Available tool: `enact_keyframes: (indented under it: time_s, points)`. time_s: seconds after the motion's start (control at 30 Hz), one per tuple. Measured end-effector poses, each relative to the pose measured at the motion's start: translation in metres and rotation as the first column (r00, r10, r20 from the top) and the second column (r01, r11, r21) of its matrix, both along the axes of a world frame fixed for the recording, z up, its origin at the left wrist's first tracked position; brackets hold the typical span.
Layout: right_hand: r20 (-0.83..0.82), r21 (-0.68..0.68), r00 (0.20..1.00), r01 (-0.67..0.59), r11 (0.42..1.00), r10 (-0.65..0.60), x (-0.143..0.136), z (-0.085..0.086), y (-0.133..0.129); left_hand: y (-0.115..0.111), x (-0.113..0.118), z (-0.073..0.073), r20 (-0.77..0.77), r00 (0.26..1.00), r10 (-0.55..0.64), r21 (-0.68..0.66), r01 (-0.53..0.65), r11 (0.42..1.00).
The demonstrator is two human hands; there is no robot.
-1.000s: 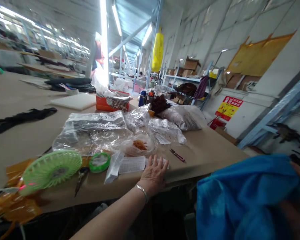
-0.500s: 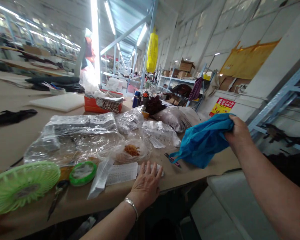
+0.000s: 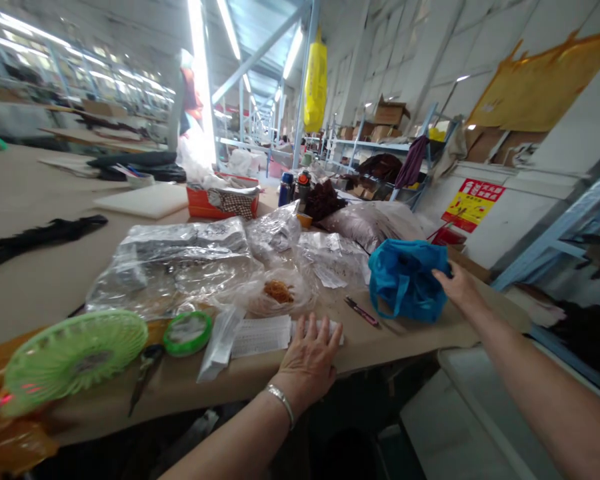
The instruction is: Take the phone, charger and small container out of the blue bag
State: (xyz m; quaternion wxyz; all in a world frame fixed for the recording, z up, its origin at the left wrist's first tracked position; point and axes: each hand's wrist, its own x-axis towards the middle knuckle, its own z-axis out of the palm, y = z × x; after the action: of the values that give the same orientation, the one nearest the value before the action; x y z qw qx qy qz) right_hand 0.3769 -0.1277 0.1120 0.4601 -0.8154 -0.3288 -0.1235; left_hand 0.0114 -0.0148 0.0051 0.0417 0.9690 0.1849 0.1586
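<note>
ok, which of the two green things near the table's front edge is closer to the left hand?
The small green tape roll, beside the white printed sheet the left hand rests on. The green fan lies farther left.

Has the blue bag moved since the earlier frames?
Yes. The blue bag has come down onto the table, just right of the red pen, with the right hand on its side.

The left hand lies flat, fingers spread, on the bench edge at six o'clock, touching a printed paper strip. At three o'clock the right hand touches a blue bag sitting on the bench. A red pen lies between them; a green fan rests at nine o'clock.
</note>
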Motion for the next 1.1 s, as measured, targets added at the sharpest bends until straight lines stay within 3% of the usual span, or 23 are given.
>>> enact_keyframes:
  time_s: [0.17, 0.3, 0.37, 0.43, 0.5, 0.6, 0.73, 0.9, 1.03, 1.1]
  points:
    - [0.192, 0.011, 0.981, -0.026, 1.000, 0.023, -0.034, 0.000, -0.009, -0.001, -0.001, 0.001, -0.037, 0.999, -0.011, -0.001, 0.011, 1.000]
    - [0.482, -0.112, 0.843, -0.214, 0.970, 0.241, -0.084, -0.019, -0.019, 0.000, -0.001, -0.002, -0.021, 1.000, -0.017, 0.013, 0.017, 1.000]
    - [0.504, -0.284, 0.754, -0.315, 0.906, 0.421, -0.110, -0.041, -0.024, 0.000, 0.000, -0.002, -0.007, 1.000, -0.025, 0.011, 0.025, 1.000]
    - [0.439, -0.457, 0.676, -0.399, 0.795, 0.592, -0.129, -0.067, -0.028, -0.001, 0.000, -0.002, 0.000, 0.999, -0.032, 0.004, 0.032, 0.999]
    - [0.382, -0.523, 0.653, -0.430, 0.735, 0.654, -0.139, -0.093, -0.029, -0.001, 0.000, -0.002, -0.005, 0.999, -0.034, -0.004, 0.034, 0.999]
    - [0.371, -0.503, 0.699, -0.403, 0.765, 0.612, -0.137, -0.118, -0.024, -0.001, -0.001, 0.000, -0.024, 0.999, -0.037, -0.005, 0.037, 0.999]
    - [0.350, -0.471, 0.744, -0.386, 0.793, 0.570, -0.118, -0.125, -0.015, 0.000, -0.002, 0.003, -0.030, 0.999, -0.046, -0.022, 0.045, 0.999]
    - [0.343, -0.469, 0.718, -0.428, 0.772, 0.606, -0.094, -0.137, -0.010, -0.002, -0.004, -0.003, -0.017, 0.997, -0.078, -0.037, 0.077, 0.996]
    - [0.404, -0.422, 0.732, -0.384, 0.822, 0.549, -0.075, -0.156, -0.017, -0.006, -0.006, -0.004, 0.003, 0.999, -0.046, -0.012, 0.046, 0.999]
    - [0.425, -0.491, 0.688, -0.371, 0.788, 0.589, -0.068, -0.159, -0.023, -0.007, -0.007, -0.001, -0.001, 1.000, -0.030, -0.007, 0.030, 1.000]
